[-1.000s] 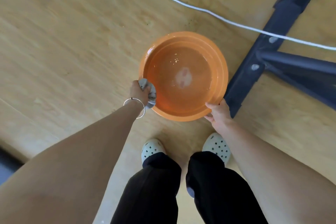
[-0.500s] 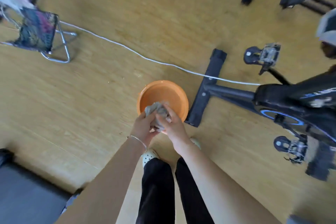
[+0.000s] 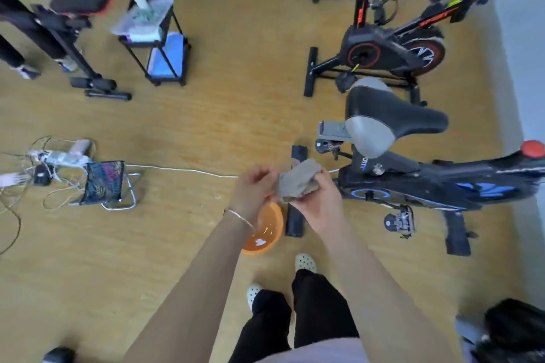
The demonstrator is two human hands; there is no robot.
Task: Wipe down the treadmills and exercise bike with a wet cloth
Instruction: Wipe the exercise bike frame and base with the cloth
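HEAD VIEW: A person stood on a pale wooden floor (image 3: 206, 115) and held a grey cloth (image 3: 298, 183) in both hands at the centre of the frame. The right hand (image 3: 320, 205) gripped the cloth from below, fingers (image 3: 323, 178) curled round its right end. The left hand (image 3: 253, 188), a thin bracelet (image 3: 240, 216) at its wrist, had curled fingers pinching the cloth's left edge.

Just below the hands, an orange basin (image 3: 267, 234) holding water sat on the floor, partly hidden by the left wrist. A black stabiliser bar (image 3: 295, 219) lay just beside the basin on its right. The bar belonged to a black exercise bike (image 3: 427, 183) with blue trim at centre right, whose black and grey saddle (image 3: 383, 118) rose above and to the right of the cloth. Small white lettering below the saddle was too blurred to read.

A second bike (image 3: 383, 50), trimmed in orange-red, stood at upper right. The orange lettering on its frame could not be read either.

A white cable (image 3: 182, 169) ran across the floor from centre left towards the hands. At centre left it passed a small folding stool (image 3: 103, 183) with a leaf-print seat. A black shelf cart (image 3: 159, 38) stood at upper left. White perforated clogs (image 3: 305, 262) and black trousers showed at bottom centre.
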